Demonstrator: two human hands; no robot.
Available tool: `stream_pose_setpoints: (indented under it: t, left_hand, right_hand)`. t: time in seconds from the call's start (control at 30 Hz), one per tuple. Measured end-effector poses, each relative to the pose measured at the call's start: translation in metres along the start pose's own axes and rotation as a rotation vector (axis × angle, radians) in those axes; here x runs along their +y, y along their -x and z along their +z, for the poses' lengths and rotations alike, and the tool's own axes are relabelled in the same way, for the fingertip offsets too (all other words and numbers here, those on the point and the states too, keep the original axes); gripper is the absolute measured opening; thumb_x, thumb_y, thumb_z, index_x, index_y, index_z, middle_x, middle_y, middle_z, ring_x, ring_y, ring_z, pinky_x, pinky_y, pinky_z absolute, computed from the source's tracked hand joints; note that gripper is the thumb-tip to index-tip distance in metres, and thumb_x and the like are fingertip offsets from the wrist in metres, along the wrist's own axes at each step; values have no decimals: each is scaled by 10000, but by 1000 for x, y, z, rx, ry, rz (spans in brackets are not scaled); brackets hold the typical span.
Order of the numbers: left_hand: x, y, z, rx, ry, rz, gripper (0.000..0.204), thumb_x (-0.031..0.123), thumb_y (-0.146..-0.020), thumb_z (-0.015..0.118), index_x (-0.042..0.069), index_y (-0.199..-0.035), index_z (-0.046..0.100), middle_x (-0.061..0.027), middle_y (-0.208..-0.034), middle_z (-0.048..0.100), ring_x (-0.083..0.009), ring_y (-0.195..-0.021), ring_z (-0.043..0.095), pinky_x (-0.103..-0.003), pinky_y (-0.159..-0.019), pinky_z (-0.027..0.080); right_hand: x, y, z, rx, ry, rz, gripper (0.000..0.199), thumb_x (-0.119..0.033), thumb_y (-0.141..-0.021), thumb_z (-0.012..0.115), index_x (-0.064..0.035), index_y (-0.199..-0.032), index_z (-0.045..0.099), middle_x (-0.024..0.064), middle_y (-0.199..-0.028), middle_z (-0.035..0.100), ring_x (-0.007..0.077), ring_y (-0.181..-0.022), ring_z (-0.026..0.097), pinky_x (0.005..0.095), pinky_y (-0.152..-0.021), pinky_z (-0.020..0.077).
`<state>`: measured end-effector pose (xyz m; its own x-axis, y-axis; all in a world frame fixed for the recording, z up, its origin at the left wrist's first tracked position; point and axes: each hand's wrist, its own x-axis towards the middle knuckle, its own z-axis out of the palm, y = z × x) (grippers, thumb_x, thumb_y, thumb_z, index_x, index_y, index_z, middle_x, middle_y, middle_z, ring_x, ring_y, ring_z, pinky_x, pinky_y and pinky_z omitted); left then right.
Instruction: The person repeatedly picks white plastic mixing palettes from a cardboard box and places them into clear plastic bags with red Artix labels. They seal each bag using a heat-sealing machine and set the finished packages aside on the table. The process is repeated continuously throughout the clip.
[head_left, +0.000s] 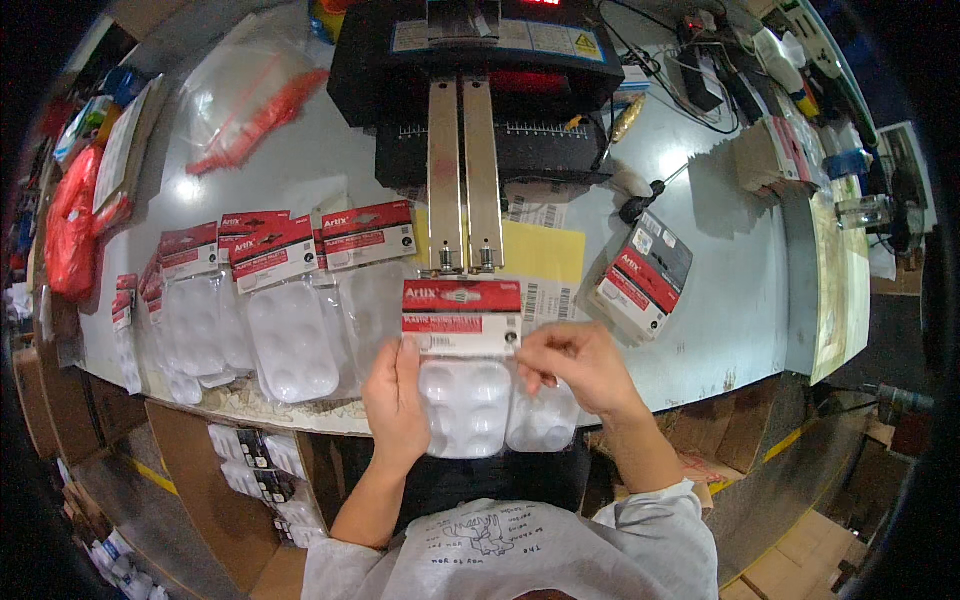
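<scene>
My left hand [397, 405] is closed on the left side of a white plastic paint palette [465, 405] with round wells. A red and white header card [460, 320] tops this palette, just below the ends of two metal bars [446, 180]. My right hand [585, 365] has its fingers bent and pinched at the lower right corner of the card; its fingertips are partly hidden. Under that hand, another white palette [542, 418] in clear film shows beside the first. A stack of folded header cards [640, 282] lies to the right on the table.
Several carded palettes [290, 340] lie overlapping at left. The bars reach out from a black machine [480, 155]. Yellow and barcoded sheets [555, 255] lie beneath them. Clear bags [240, 90] and a red bag [72, 225] are far left; a box [265, 470] of packs stands below the table edge.
</scene>
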<state>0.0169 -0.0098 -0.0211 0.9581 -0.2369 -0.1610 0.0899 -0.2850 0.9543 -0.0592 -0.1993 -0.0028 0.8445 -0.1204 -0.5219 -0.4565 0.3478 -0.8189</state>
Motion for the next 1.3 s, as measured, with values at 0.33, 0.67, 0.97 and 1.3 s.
stream_pose_setpoints:
  t: [0.33,0.67,0.97,1.3]
  left_hand:
    - [-29,-52,25,62,-59,157,315,248,-966,386,9,-769,440,-89,-653,465,-158,-611,376,-293,-572,345]
    - [28,-73,-83,414,-689,233,300,208,-871,537,-9,-1079,540,-133,-940,557,-306,-890,531,-379,-809,419]
    - [-29,14,74,-261,-599,401,273,246,-768,679,26,-817,525,-121,-1003,483,-276,-935,485,-388,-848,401]
    - [6,12,26,-486,642,-292,82,95,-903,514,22,-939,501,-137,-973,662,-96,-835,602,-236,-752,467]
  right_hand:
    - [19,-55,4,196,-143,-223,160,-139,-876,560,4,-845,625,29,-676,611,79,-576,561,207,-506,402]
    - [-4,2,-100,941,920,-451,331,-266,-960,416,8,-1102,535,114,-746,604,195,-692,612,284,-617,469]
    - [4,-4,-125,649,1313,-168,1199,-536,-464,792,-86,-1412,212,108,-1477,208,276,-1362,193,488,-978,216]
    - [0,-5,-143,741,1279,-332,852,-439,-526,807,-124,-1255,500,103,-1269,520,236,-1200,462,398,-954,240]
